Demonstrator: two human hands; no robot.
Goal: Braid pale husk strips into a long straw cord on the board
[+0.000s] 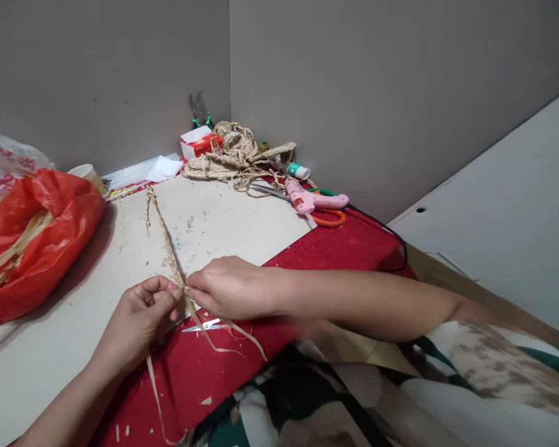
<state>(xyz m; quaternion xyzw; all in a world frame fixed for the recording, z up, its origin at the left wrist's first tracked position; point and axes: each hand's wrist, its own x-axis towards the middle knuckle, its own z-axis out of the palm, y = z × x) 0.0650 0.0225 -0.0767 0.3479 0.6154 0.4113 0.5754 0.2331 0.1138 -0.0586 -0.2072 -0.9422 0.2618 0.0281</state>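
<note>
A straw braid (166, 241) runs from the far part of the pale board down to my two hands, which meet at its near end. My left hand (140, 310) pinches the braid between thumb and forefinger. From the other side, my right hand (228, 287) closes on the same end, its fingertips partly hidden. Loose flat straw strands (205, 332) hang below the hands over the red cloth, one of them trailing under my left hand. Small scissors (207, 325) with pinkish handles lie on the cloth just beneath my hands, partly crossed by strands.
On the left sits a red plastic bag (69, 230) holding straw, with a paper cup (86, 174) behind it. At the back are bundled straw braids (233, 164), a red box (205, 144) and pliers (199, 112). A pink glue gun (307, 197) rests over orange-handled scissors (331, 218).
</note>
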